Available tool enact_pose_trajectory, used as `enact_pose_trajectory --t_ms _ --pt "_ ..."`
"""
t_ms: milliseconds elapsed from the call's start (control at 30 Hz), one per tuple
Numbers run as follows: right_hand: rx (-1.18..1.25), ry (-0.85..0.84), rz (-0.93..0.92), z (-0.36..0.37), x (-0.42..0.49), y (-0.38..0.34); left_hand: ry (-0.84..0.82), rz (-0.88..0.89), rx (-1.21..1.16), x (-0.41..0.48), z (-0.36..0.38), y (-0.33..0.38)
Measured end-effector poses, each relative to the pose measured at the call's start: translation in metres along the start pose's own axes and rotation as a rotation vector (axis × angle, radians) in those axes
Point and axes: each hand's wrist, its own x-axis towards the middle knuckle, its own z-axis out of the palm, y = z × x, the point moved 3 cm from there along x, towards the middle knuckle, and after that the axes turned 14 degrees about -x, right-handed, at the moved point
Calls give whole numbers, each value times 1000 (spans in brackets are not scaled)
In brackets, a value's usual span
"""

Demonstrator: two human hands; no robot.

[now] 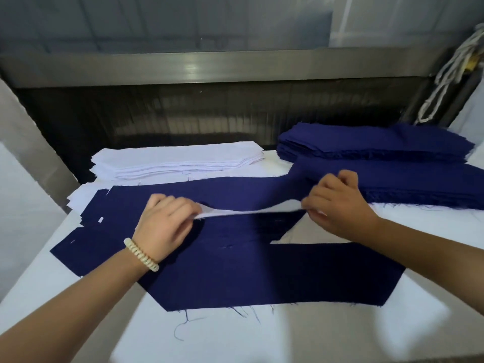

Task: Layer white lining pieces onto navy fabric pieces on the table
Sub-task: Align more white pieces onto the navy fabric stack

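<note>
Fingers [184, 204] of left hand [162, 224] and right hand [337, 205] pinch lining piece [248, 211] over navy fabric [262, 273] on white table [262, 334], steel rail [209, 66] behind.

Soft, even light here, glare streaking the metal rail [199, 66], wide-angle bending at the edges, slight motion blur throughout.
</note>
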Motion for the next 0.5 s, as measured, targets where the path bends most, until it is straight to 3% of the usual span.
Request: enact_pose_trajectory --t_ms 233,500 --pt "230 -204 -296 -9 -55 -18 -194 210 -93 -34 7 18" --pt "328 -345 -240 -8 -61 -26 -288 252 -71 -44 13 22"
